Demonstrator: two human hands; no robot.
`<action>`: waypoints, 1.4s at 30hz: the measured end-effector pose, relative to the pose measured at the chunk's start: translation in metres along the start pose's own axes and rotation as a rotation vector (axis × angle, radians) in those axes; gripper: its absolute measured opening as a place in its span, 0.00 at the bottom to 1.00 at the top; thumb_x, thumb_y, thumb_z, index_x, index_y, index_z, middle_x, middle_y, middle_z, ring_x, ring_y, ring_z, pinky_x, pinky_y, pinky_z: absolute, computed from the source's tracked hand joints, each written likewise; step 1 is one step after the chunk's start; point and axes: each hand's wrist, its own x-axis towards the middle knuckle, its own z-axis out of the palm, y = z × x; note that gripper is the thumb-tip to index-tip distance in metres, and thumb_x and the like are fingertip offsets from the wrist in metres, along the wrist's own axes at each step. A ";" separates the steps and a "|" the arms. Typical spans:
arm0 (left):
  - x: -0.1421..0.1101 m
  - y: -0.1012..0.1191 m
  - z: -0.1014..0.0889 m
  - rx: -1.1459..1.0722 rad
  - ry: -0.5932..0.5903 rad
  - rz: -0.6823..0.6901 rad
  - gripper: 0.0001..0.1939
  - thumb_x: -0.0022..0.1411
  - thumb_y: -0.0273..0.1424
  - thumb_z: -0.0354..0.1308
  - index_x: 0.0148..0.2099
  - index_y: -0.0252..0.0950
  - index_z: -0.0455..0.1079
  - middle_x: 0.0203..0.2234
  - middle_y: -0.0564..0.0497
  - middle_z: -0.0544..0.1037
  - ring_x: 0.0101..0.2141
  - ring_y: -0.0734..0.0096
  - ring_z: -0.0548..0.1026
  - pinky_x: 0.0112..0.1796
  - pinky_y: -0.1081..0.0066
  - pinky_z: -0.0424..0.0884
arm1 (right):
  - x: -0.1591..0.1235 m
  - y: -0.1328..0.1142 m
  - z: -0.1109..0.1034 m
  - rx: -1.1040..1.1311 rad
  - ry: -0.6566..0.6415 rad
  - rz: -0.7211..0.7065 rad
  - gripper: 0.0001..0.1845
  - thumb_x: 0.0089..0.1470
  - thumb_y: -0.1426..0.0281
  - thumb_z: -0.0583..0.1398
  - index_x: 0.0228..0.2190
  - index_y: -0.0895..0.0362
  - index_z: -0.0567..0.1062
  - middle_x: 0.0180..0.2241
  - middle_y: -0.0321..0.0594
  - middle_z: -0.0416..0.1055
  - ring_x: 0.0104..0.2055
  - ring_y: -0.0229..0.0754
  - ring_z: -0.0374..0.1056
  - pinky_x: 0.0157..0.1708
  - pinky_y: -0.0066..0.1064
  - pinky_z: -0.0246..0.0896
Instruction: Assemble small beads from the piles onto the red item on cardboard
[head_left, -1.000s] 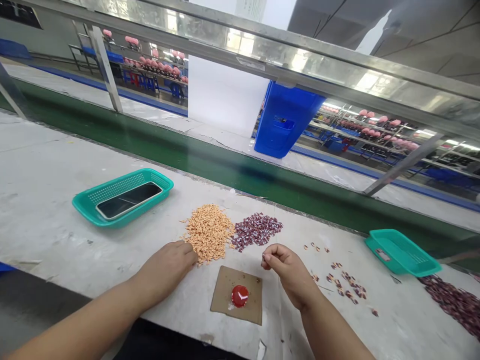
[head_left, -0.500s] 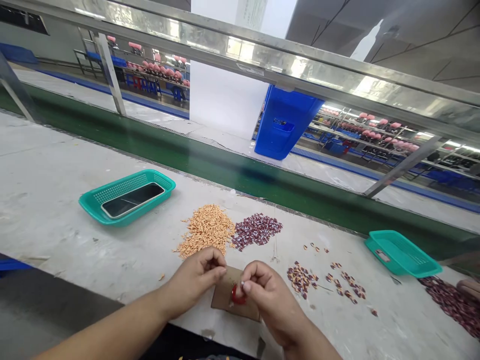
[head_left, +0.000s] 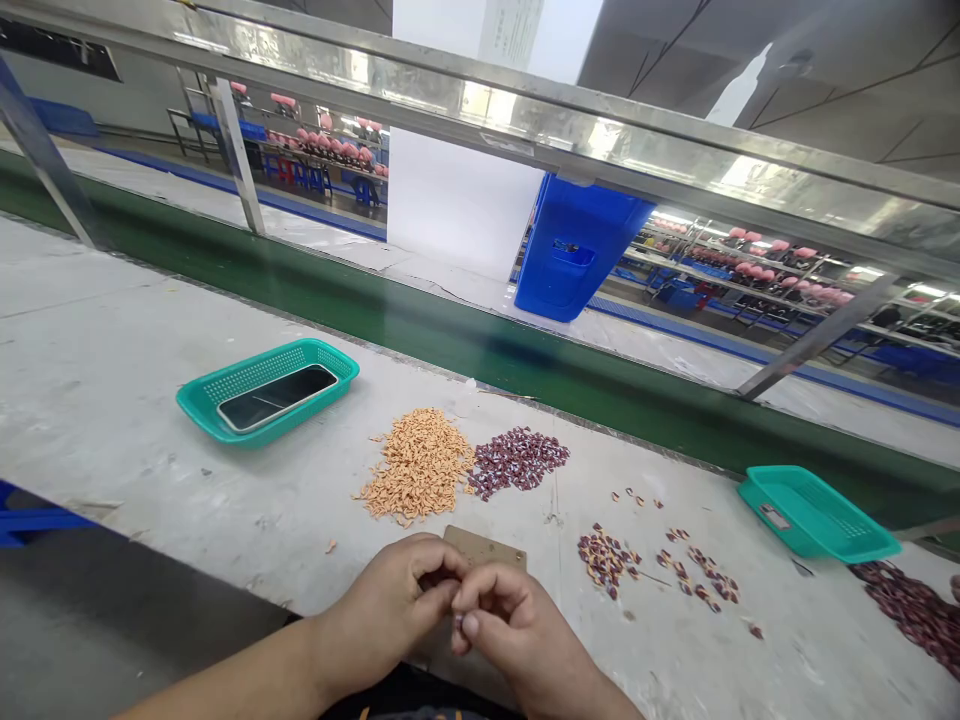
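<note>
My left hand (head_left: 386,605) and my right hand (head_left: 521,630) meet at the fingertips, low over the near side of the table. Both are closed in a pinch. A tiny pale bit shows at my right fingertips, too small to name; whatever the left fingers hold is hidden. Just beyond the hands lies a brown board (head_left: 484,547), partly covered by them. Past it are a heap of small orange pieces (head_left: 420,465) and, beside that, a heap of small dark purple and white pieces (head_left: 519,460).
Two-coloured purple and orange pieces (head_left: 606,560) lie at right, with more scattered beyond. A green basket (head_left: 195,405) at left holds a phone-like dark panel (head_left: 277,397). Another green basket (head_left: 817,510) stands far right near dark red pieces (head_left: 911,615). A green strip runs behind.
Both hands have drawn nearer to me and come together at the fingertips. The red thing seen on the board beside my right fingers is now out of sight.
</note>
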 end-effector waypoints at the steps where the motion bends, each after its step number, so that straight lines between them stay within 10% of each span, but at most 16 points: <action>1: -0.001 -0.002 0.000 -0.066 -0.019 -0.021 0.06 0.55 0.28 0.55 0.30 0.38 0.74 0.26 0.54 0.76 0.33 0.67 0.72 0.36 0.71 0.66 | -0.002 0.001 -0.002 -0.012 -0.020 -0.006 0.14 0.42 0.60 0.69 0.24 0.56 0.74 0.20 0.32 0.70 0.24 0.35 0.66 0.30 0.27 0.59; 8: -0.008 -0.017 0.004 -0.579 0.048 -0.178 0.07 0.52 0.33 0.62 0.33 0.37 0.69 0.23 0.58 0.70 0.25 0.74 0.66 0.31 0.73 0.63 | -0.016 -0.010 -0.034 -0.144 0.144 -0.018 0.09 0.45 0.64 0.67 0.29 0.54 0.77 0.29 0.36 0.75 0.32 0.38 0.68 0.36 0.29 0.60; 13: -0.009 -0.021 0.010 -0.703 0.075 -0.182 0.10 0.52 0.34 0.64 0.35 0.36 0.69 0.24 0.58 0.69 0.26 0.74 0.65 0.31 0.73 0.63 | -0.014 -0.015 -0.044 -0.702 0.299 -0.059 0.05 0.52 0.68 0.59 0.27 0.55 0.75 0.28 0.38 0.73 0.32 0.43 0.67 0.34 0.33 0.58; 20: -0.007 -0.035 0.014 -0.748 0.057 -0.154 0.12 0.51 0.36 0.66 0.37 0.38 0.70 0.25 0.57 0.70 0.27 0.74 0.65 0.31 0.74 0.64 | -0.004 -0.002 -0.040 -1.097 0.238 -0.223 0.07 0.51 0.78 0.57 0.27 0.56 0.73 0.33 0.40 0.70 0.40 0.46 0.63 0.41 0.37 0.56; 42: -0.010 -0.014 0.019 -0.793 0.099 -0.137 0.13 0.48 0.36 0.68 0.34 0.38 0.72 0.24 0.57 0.72 0.28 0.73 0.66 0.32 0.74 0.64 | 0.003 0.010 -0.006 -0.463 0.327 -0.338 0.10 0.51 0.60 0.62 0.25 0.54 0.75 0.30 0.37 0.63 0.34 0.42 0.63 0.35 0.34 0.61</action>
